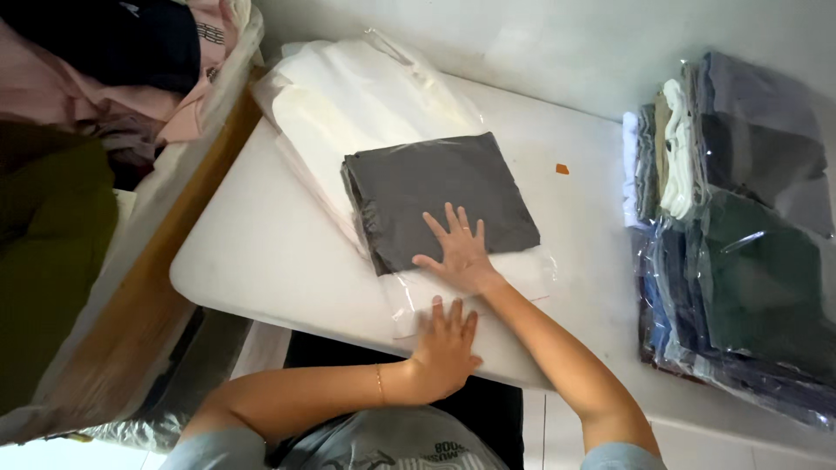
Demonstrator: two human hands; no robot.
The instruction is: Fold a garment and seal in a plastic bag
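Lying askew, gray folded garment (440, 196) under hands (457, 248).

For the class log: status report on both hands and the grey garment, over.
Right hand flat on the grey folded garment in its clear bag. Left hand pressing the bag's open end. Nothing in the way.

The folded garment (440, 196) in its clear plastic bag (475, 283) is plain dark grey, lying on a stack of white and cream bagged garments (348, 96) over a white table (261, 252) (one small orange scrap (562, 169) far right of it). At right, the pile of bagged clothes (740, 252) shows dark green, navy, grey-blue, white and olive. Far left, the heap of loose clothes (96, 78) is pink, black and olive green.
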